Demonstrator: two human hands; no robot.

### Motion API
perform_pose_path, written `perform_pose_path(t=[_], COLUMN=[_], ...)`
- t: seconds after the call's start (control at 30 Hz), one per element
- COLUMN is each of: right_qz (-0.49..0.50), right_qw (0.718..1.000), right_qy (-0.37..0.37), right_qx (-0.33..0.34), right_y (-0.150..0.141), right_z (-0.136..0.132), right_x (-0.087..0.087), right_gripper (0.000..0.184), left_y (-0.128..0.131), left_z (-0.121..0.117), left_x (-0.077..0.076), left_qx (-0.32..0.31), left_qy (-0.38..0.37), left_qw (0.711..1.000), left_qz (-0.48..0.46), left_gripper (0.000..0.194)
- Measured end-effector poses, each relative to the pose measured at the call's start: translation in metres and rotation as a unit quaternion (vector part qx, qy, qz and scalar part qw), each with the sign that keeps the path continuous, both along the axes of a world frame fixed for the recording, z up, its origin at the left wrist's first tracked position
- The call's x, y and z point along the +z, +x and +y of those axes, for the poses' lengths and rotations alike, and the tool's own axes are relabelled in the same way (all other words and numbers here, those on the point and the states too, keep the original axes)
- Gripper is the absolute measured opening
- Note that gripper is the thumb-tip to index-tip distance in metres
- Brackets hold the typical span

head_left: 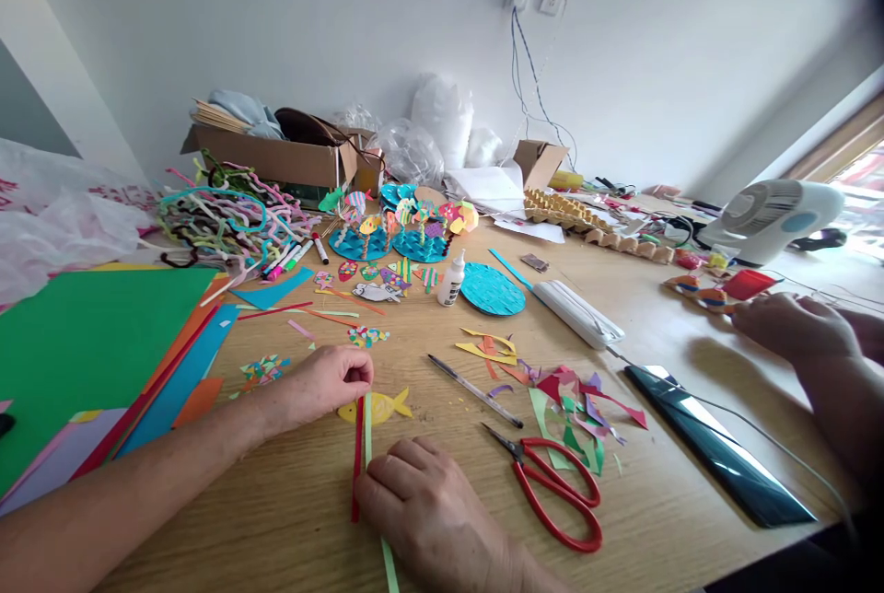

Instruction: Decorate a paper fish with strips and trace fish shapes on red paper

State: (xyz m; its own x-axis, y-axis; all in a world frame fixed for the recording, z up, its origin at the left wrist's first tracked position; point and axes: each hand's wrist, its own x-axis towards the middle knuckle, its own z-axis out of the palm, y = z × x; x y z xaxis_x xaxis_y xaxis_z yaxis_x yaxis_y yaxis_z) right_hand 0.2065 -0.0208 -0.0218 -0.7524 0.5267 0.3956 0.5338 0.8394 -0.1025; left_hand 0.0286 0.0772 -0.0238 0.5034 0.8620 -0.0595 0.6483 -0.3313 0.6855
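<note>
My left hand [331,377] is closed in a pinch at the top ends of two paper strips, a red paper strip [357,455] and a light green paper strip [368,427]. Lower down, my right hand [424,505] has its fingers curled on the green strip, close to the red one. The green strip's tail comes out below that hand. Under the strips lies a yellow paper fish [379,408], partly covered by them. To the right are red-handled scissors [552,482], with blades a little apart, and a pen [476,390].
Paper scraps [573,409] lie beyond the scissors, with a phone [718,446] and another person's hands [801,331] farther right. A glue bottle [451,280] stands by a blue disc [493,289]. Coloured sheets [89,335] and pipe cleaners [227,215] fill the left.
</note>
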Motion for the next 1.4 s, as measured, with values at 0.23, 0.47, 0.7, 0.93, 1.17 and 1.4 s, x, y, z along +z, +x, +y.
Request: perform_pose_path(t=[0.23, 0.47, 0.7, 0.93, 1.17, 1.4], right_qz=[-0.001, 0.002, 0.009, 0.018, 0.019, 0.02], right_qw=[1.0, 1.0, 1.0, 1.0, 1.0, 1.0], right_qy=[-0.001, 0.002, 0.0, 0.009, 0.011, 0.02], right_qx=[0.006, 0.003, 0.0, -0.002, -0.004, -0.007], right_y=[-0.0004, -0.001, -0.0014, -0.0014, -0.0023, -0.0025], right_z=[0.0002, 0.0007, 0.001, 0.0, 0.0003, -0.0004], right_x=[-0.0026, -0.0039, -0.0029, -0.0043, -0.006, -0.0074], right_gripper=[0.014, 0.014, 0.014, 0.017, 0.017, 0.019], left_y=[0.0018, 0.0005, 0.0006, 0.0005, 0.0008, 0.0012], left_z=[-0.0011, 0.0, -0.0008, 0.0, -0.0011, -0.0009], left_x=[0.0048, 0.0024, 0.0028, 0.0013, 0.0016, 0.0008], left_qx=[-0.006, -0.012, -0.015, -0.014, -0.016, -0.015], left_qy=[0.003, 0.01, 0.012, 0.019, 0.021, 0.027], left_qw=[1.0, 1.0, 1.0, 1.0, 1.0, 0.999], left_qz=[0.007, 0.009, 0.009, 0.009, 0.013, 0.017], left_gripper=[0.009, 0.007, 0.007, 0.009, 0.01, 0.009])
